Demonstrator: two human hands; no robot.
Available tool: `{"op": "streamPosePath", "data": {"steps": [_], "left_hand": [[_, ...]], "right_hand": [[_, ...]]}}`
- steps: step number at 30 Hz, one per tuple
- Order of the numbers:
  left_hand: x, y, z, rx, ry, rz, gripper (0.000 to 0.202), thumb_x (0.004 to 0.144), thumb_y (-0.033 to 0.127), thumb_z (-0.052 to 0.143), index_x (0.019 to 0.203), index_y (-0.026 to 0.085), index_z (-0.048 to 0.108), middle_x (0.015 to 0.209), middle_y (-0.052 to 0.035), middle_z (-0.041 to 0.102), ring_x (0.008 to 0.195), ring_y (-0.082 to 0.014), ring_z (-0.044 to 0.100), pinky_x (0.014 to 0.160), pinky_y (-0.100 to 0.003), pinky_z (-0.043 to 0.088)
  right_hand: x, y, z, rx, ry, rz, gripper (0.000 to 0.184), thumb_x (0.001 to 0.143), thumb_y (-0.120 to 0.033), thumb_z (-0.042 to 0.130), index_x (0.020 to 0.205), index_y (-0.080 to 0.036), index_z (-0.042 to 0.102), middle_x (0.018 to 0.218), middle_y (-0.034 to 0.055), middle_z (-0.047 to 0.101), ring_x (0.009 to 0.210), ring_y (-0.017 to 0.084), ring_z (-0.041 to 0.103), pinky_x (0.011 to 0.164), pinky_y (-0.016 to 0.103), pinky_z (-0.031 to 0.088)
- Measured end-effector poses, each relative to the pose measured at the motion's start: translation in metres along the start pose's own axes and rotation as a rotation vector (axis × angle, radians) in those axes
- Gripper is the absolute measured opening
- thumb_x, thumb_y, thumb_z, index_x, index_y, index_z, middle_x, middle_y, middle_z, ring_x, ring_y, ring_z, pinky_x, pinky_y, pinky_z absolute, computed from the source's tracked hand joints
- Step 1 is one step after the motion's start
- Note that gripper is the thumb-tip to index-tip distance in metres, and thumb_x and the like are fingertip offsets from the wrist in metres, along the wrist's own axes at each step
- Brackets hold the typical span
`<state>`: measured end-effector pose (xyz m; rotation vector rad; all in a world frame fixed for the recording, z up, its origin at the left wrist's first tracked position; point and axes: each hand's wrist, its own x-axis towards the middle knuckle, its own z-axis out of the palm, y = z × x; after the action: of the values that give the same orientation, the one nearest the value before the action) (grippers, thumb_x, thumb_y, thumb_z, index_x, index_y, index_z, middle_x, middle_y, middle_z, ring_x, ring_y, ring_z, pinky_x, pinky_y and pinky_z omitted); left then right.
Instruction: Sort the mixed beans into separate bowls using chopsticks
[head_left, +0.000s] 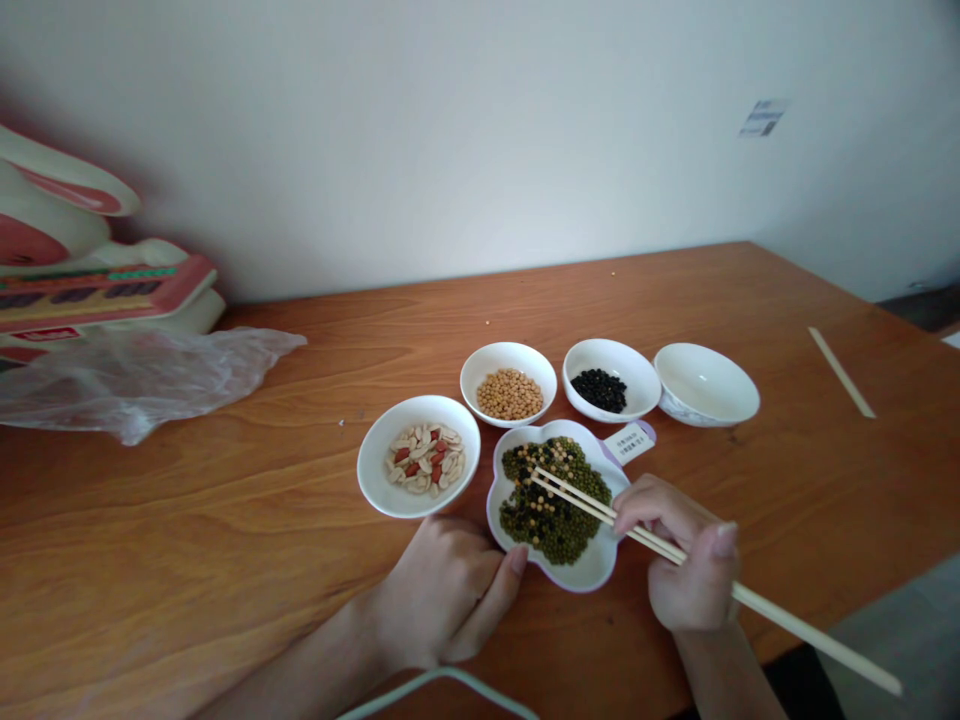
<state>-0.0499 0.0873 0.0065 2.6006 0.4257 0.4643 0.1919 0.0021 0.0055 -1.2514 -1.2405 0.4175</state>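
Observation:
My right hand [686,550] grips a pair of wooden chopsticks [592,505]. Their tips rest among the mixed beans in a white, purple-edged, flower-shaped dish [596,565]. Green mung beans [566,545] make up most of that mix, with black and yellowish beans scattered through it. At the dish's near left edge, my left hand [446,590] is closed, thumb on the rim; its other fingers are partly hidden. Around the dish stand white bowls: one of peanuts [420,465], one of soybeans [510,394] and one of black beans [599,390].
Right of the black beans, another white bowl [705,380] shows its bare inside. A pale strip [841,372] lies on the wooden table [225,530] at right. Clear plastic [150,370] and a rabbit-like toy keyboard [105,290] occupy the left. A pale cable [442,675] crosses the bottom.

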Motion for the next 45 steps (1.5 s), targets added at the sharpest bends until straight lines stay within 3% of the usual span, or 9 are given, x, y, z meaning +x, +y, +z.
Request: {"op": "streamPosePath", "data": {"steps": [10, 14, 17, 23, 29, 33, 40, 45], "left_hand": [[0.001, 0.000, 0.000, 0.012, -0.011, 0.004, 0.050, 0.112, 0.019, 0.033, 0.066, 0.020, 0.054, 0.057, -0.0004, 0.061, 0.044, -0.0129, 0.047, 0.053, -0.038, 0.031], [0.000, -0.001, 0.002, 0.029, -0.039, -0.006, 0.050, 0.113, 0.020, 0.033, 0.067, 0.021, 0.053, 0.058, -0.0005, 0.062, 0.044, -0.0133, 0.047, 0.054, -0.039, 0.030], [-0.002, -0.002, 0.002, 0.017, -0.049, -0.015, 0.051, 0.113, 0.021, 0.032, 0.067, 0.020, 0.053, 0.058, -0.0005, 0.062, 0.044, -0.0131, 0.047, 0.054, -0.039, 0.030], [-0.002, -0.002, 0.002, 0.004, -0.058, -0.033, 0.052, 0.114, 0.022, 0.031, 0.066, 0.020, 0.053, 0.058, -0.0008, 0.062, 0.045, -0.0126, 0.046, 0.055, -0.038, 0.029], [0.000, 0.000, 0.000, -0.004, -0.044, -0.028, 0.053, 0.113, 0.022, 0.031, 0.066, 0.020, 0.053, 0.058, -0.0005, 0.062, 0.046, -0.0126, 0.046, 0.055, -0.037, 0.029], [0.000, 0.001, -0.002, 0.001, -0.048, -0.029, 0.053, 0.114, 0.022, 0.032, 0.066, 0.020, 0.054, 0.059, -0.0007, 0.063, 0.047, -0.0126, 0.048, 0.055, -0.037, 0.029], [0.001, 0.000, 0.000, -0.002, -0.037, -0.028, 0.053, 0.113, 0.022, 0.032, 0.065, 0.020, 0.054, 0.058, -0.0005, 0.063, 0.045, -0.0118, 0.047, 0.055, -0.038, 0.029], [0.002, 0.000, -0.002, 0.003, -0.027, -0.023, 0.053, 0.113, 0.021, 0.032, 0.064, 0.019, 0.054, 0.057, -0.0005, 0.064, 0.043, -0.0115, 0.046, 0.054, -0.038, 0.028]], "right_hand": [[0.017, -0.015, -0.011, 0.114, 0.168, -0.206, 0.075, 0.107, -0.070, 0.031, 0.079, -0.024, 0.082, 0.068, 0.0069, 0.070, 0.063, 0.024, 0.063, 0.063, 0.040, 0.046], [0.038, -0.029, -0.003, 0.110, 0.281, -0.278, 0.071, 0.107, -0.069, 0.034, 0.077, -0.026, 0.082, 0.064, 0.0070, 0.068, 0.063, 0.025, 0.063, 0.064, 0.042, 0.048], [0.051, -0.024, 0.006, 0.091, 0.337, -0.294, 0.071, 0.106, -0.070, 0.033, 0.073, -0.028, 0.080, 0.065, 0.0067, 0.068, 0.066, 0.026, 0.066, 0.067, 0.043, 0.051], [0.053, -0.001, 0.012, 0.028, 0.164, -0.069, 0.077, 0.105, -0.076, 0.028, 0.073, -0.026, 0.076, 0.070, 0.0077, 0.070, 0.072, 0.026, 0.067, 0.065, 0.040, 0.049], [0.037, 0.000, 0.001, 0.119, 0.209, -0.090, 0.073, 0.105, -0.073, 0.033, 0.071, -0.026, 0.078, 0.066, 0.0067, 0.068, 0.068, 0.026, 0.063, 0.066, 0.040, 0.046], [0.030, 0.002, -0.003, 0.080, 0.130, -0.082, 0.074, 0.106, -0.071, 0.031, 0.070, -0.025, 0.077, 0.065, 0.0059, 0.068, 0.065, 0.024, 0.062, 0.065, 0.039, 0.045], [0.024, 0.006, 0.000, -0.044, -0.064, -0.066, 0.079, 0.108, -0.070, 0.021, 0.068, -0.022, 0.069, 0.062, 0.0036, 0.063, 0.056, 0.017, 0.053, 0.054, 0.034, 0.034], [0.026, 0.003, 0.001, -0.068, -0.087, -0.076, 0.079, 0.108, -0.071, 0.018, 0.068, -0.023, 0.066, 0.061, 0.0022, 0.062, 0.054, 0.016, 0.052, 0.053, 0.033, 0.033]]}}
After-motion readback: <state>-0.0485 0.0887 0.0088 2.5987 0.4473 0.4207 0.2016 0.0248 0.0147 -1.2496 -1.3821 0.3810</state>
